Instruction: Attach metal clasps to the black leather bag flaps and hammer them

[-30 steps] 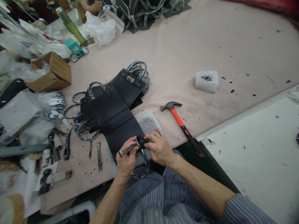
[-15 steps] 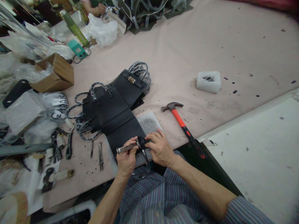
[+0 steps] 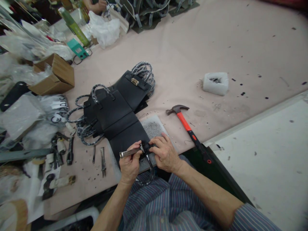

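Observation:
My left hand [image 3: 130, 163] is closed around a metal punch [image 3: 128, 152], whose shaft lies tilted toward the left. Fingers of my right hand [image 3: 166, 154] pinch the black end of a bag handle [image 3: 150, 171] close to the punch tip; the exact contact is hidden by my fingers. This wrapped handle loops down toward my lap. Under my hands a black leather bag panel [image 3: 127, 133] lies across a scuffed white board [image 3: 154, 126]. More black bag pieces [image 3: 131, 89] with plastic-wrapped handles and a gold clasp lie beyond it.
A claw hammer [image 3: 185, 123] with a red and black handle rests at right, partly over the table edge. Farther off sits a white block [image 3: 216, 84]. Several punches [image 3: 103, 162] and tools lie at left, near a cardboard box [image 3: 56, 75]. Another person's hand [image 3: 102, 5] shows at the top.
Both hands hold nearly the same pose, with the punch and handle end still together. The view has shifted very slightly.

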Available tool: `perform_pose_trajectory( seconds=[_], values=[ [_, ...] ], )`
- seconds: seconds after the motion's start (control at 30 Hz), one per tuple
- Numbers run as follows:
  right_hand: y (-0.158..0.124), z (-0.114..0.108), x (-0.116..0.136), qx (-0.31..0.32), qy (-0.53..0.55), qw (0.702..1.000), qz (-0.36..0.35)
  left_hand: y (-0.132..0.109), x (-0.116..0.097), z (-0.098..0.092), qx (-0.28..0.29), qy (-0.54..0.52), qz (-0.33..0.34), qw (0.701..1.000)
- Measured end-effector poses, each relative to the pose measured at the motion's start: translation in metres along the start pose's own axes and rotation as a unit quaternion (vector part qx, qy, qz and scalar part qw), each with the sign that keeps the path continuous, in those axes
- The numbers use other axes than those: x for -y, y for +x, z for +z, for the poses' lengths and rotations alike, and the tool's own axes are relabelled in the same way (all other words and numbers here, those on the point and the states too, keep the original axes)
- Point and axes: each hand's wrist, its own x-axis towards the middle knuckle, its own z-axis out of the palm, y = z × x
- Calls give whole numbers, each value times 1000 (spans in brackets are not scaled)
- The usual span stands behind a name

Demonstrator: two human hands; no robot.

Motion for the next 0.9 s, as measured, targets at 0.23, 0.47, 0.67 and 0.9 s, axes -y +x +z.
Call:
perform_pose_trajectory(
  seconds=[0.23, 0.47, 0.67, 0.9],
  values=[
    [0, 0, 0, -3, 1, 1000, 0, 1, 3, 1, 0, 6, -16, 1000],
    [1, 1, 0, -4, -6, 1000, 0, 5, 0, 2, 17, 78, 9, 997],
    [-1, 2, -1, -11, -5, 1000, -4, 7, -2, 6, -1, 112, 33, 993],
    [-6, 5, -5, -64, 17, 998, -23, 7, -2, 5, -12, 94, 15, 995]
  ],
)
